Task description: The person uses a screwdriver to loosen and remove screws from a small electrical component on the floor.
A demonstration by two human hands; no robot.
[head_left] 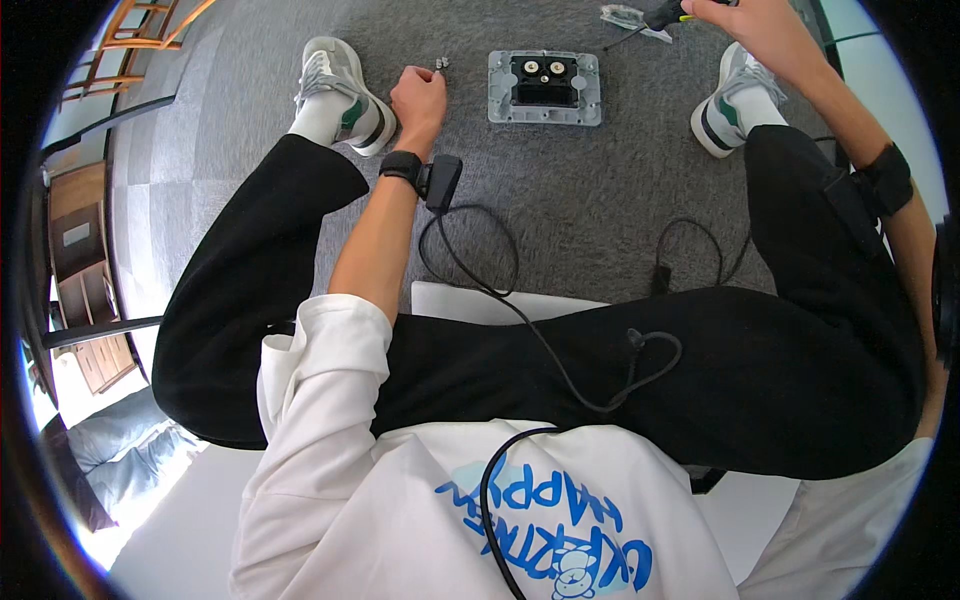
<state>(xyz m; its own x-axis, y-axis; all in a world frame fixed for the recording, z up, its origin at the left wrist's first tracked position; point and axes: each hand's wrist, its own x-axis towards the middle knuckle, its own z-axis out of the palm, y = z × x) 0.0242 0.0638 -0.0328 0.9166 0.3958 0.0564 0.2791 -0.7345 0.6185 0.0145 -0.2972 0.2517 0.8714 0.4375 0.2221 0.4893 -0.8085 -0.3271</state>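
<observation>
On the grey carpet between my feet lies a grey wall-socket plate (495,100), with a black module in its middle and two round metal terminals. My left hand (418,103) is closed in a loose fist at the floor, left of the plate. Its fingertips are hidden, so what they hold, if anything, does not show. Just beyond it lie small metal screws (442,63). At the upper right, my right hand (755,32) grips the handle of a screwdriver (668,14). The thin dark shaft points down and left, its tip apart from the plate.
A small clear plastic bag (622,14) lies on the carpet by the screwdriver. My shoes (343,85) flank the plate on both sides. A black cable (560,365) runs from my left wrist across my lap. A wooden chair (130,42) stands at the far left.
</observation>
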